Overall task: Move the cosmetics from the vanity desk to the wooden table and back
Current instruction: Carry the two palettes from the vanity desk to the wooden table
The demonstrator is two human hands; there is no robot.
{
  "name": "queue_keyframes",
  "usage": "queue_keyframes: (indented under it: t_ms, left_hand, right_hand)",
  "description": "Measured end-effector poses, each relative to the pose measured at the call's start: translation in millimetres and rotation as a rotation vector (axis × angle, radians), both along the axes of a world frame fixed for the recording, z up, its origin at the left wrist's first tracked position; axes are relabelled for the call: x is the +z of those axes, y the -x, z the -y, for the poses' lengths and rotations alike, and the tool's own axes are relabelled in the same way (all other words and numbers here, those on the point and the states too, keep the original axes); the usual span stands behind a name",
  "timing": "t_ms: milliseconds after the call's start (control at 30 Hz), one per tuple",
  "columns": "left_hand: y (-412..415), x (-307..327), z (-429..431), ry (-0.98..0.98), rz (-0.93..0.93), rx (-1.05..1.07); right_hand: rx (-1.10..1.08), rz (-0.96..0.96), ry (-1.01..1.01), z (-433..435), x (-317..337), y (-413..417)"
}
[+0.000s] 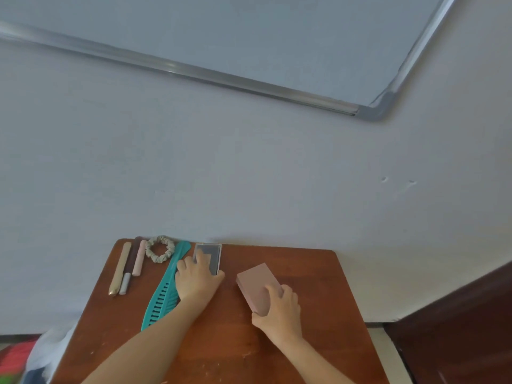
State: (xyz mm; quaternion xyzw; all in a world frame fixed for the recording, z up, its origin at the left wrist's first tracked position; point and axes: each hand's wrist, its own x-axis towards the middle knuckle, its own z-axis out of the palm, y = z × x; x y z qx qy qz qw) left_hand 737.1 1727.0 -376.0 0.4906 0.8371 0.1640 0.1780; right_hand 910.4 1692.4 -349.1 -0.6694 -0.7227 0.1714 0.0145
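A case (212, 254) is being held at the table's (304, 273) far edge by the left hand (198, 282), fingers curled round its sides, likely for squaring beside the comb (166, 289). A box (256, 284) is being gripped mid-table by the right hand (279, 309), fingers curled over its near end.

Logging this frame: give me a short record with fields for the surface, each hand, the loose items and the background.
surface: wooden table
left hand: holds grey flat case, fingers on top, thumb at its near corner
right hand: grip on the near end of pink box
loose items: teal comb, scrunchie, three slim tubes side by side at far left
background: whiteboard on the wall
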Motion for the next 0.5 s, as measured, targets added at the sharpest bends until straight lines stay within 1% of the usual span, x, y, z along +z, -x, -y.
queue_keyframes:
  t_ms: [133,300,500]
  left_hand:
    - [0.0,-8.5,-12.4,-0.002,-0.016,0.028]
    - [-1.7,-17.5,-18.2,0.000,-0.057,0.070]
    - [-0.1,-16.1,-15.4,0.033,-0.162,0.062]
  right_hand:
    - [0.033,-0.005,0.009,-11.0,-7.3,1.7]
    - [0.019,-0.047,-0.005,-25.5,-15.2,10.0]
    - [-0.024,-0.081,0.003,-37.3,-24.6,26.5]
